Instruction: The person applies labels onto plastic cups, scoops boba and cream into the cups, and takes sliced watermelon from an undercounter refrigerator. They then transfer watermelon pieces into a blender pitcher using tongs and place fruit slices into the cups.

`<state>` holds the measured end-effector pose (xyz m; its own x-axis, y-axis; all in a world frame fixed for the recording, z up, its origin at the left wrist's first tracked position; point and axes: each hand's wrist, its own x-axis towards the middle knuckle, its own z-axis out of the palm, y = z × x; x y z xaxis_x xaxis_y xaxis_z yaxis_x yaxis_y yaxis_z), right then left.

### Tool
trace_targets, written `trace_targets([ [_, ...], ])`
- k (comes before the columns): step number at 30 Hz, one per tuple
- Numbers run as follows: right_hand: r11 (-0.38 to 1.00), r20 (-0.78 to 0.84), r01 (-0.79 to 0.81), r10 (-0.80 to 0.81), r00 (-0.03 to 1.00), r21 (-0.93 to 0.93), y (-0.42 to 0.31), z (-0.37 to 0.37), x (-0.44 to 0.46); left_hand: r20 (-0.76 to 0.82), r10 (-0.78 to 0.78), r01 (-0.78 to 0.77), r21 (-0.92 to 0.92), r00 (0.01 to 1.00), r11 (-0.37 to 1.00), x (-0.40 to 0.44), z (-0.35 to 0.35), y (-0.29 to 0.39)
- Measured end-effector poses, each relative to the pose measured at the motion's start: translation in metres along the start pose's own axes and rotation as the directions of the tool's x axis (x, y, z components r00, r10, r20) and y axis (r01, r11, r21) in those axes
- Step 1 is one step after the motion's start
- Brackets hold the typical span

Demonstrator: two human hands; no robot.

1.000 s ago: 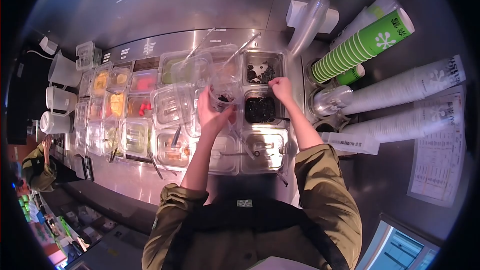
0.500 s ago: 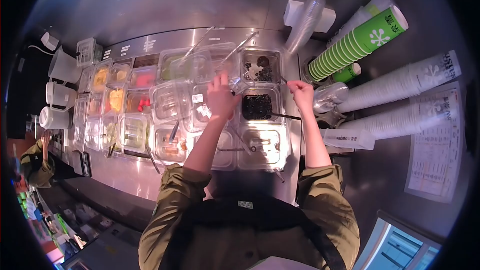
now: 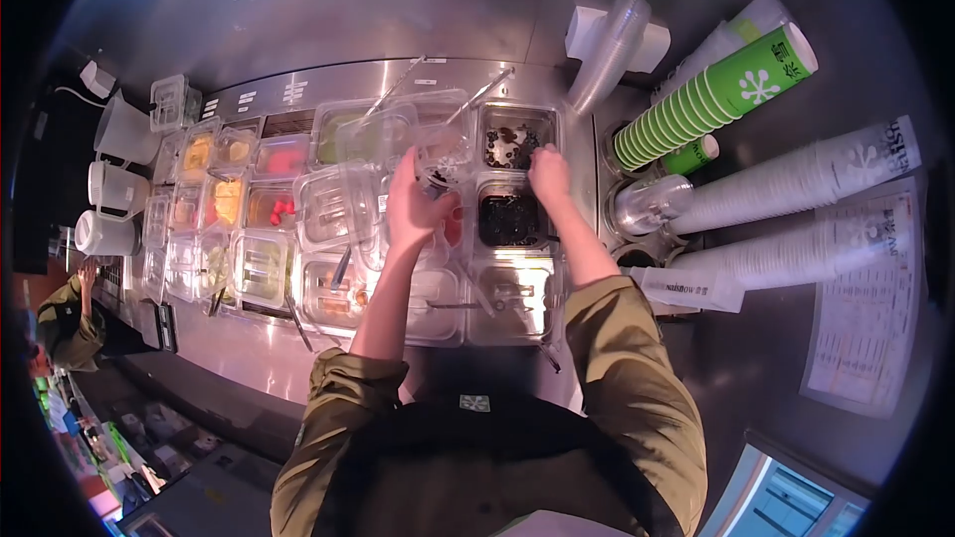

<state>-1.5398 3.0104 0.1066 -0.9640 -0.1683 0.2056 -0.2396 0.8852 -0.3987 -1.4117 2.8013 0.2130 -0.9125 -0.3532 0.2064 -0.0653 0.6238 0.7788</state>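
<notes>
One tub (image 3: 518, 112) of dark pieces (image 3: 522, 134) is sitting by my bunched right hand (image 3: 549, 177); can't tell what it's gripping. My left hand (image 3: 413, 211) is wrapping a cup (image 3: 444, 161) just left of that tub; likely light, flexy, so I'm favoring its sides. It's looking clear, dark bits (image 3: 438, 177) inside.

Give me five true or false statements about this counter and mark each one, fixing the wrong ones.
1. The left hand holds a clear cup. True.
2. The green cups are stacked one inside another. True.
3. The right hand holds a green cup. False: it is at the farther dark-topping container.
4. The printed sheet is at the picture's left. False: it is at the right.
5. Red pieces lie picture-left of the left hand. True.
</notes>
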Motion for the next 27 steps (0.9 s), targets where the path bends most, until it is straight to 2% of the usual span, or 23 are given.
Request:
trace_targets([
  [3,0.994,0.042,0.025,-0.029,0.999,0.105,-0.015,0.009,-0.003,-0.011,0.031,-0.031,0.024,0.999,0.999,0.001,-0.01,-0.016],
  [4,0.986,0.07,-0.027,0.015,0.997,0.167,-0.014,0.009,-0.004,-0.021,0.051,-0.05,0.037,0.998,0.998,0.0,-0.011,-0.02],
  [7,0.935,0.126,-0.19,0.159,0.979,0.3,0.001,0.006,-0.006,0.009,-0.026,0.026,-0.009,1.0,1.0,0.002,-0.014,-0.015],
  [10,0.735,0.361,-0.488,0.345,0.867,0.471,0.027,0.011,0.001,0.005,-0.049,0.049,0.039,0.999,0.998,0.008,-0.01,-0.012],
  [11,0.663,0.409,-0.506,0.314,0.857,0.551,0.031,0.006,-0.001,0.0,-0.03,0.03,0.049,1.0,0.998,0.009,-0.008,-0.012],
  [14,0.448,0.626,-0.712,0.35,0.697,0.541,0.029,-0.027,-0.003,-0.007,0.016,-0.016,0.096,1.0,0.995,0.012,-0.004,-0.012],
  [15,0.421,0.62,-0.705,0.343,0.706,0.57,0.03,-0.028,-0.006,-0.008,0.024,-0.022,0.125,1.0,0.992,0.012,-0.004,-0.011],
  [18,0.309,0.698,-0.762,0.307,0.647,0.57,0.037,-0.038,-0.012,0.008,0.006,-0.007,0.21,1.0,0.978,0.013,-0.004,-0.006],
  [21,0.265,0.677,-0.744,0.308,0.668,0.613,0.036,-0.053,-0.018,0.055,-0.018,0.0,0.305,0.998,0.952,0.014,-0.001,-0.002],
  [25,0.302,0.531,-0.635,0.361,0.767,0.711,0.022,-0.093,-0.021,0.089,-0.021,-0.013,0.37,0.996,0.929,0.019,0.012,-0.002],
  [26,0.489,0.335,-0.437,0.286,0.898,0.755,0.013,-0.104,-0.024,0.071,-0.022,-0.003,0.338,0.997,0.941,0.019,0.015,0.0],
  [27,0.643,0.133,-0.209,0.166,0.977,0.737,0.001,-0.112,-0.031,0.054,-0.024,0.006,0.305,0.998,0.952,0.019,0.018,0.004],
])
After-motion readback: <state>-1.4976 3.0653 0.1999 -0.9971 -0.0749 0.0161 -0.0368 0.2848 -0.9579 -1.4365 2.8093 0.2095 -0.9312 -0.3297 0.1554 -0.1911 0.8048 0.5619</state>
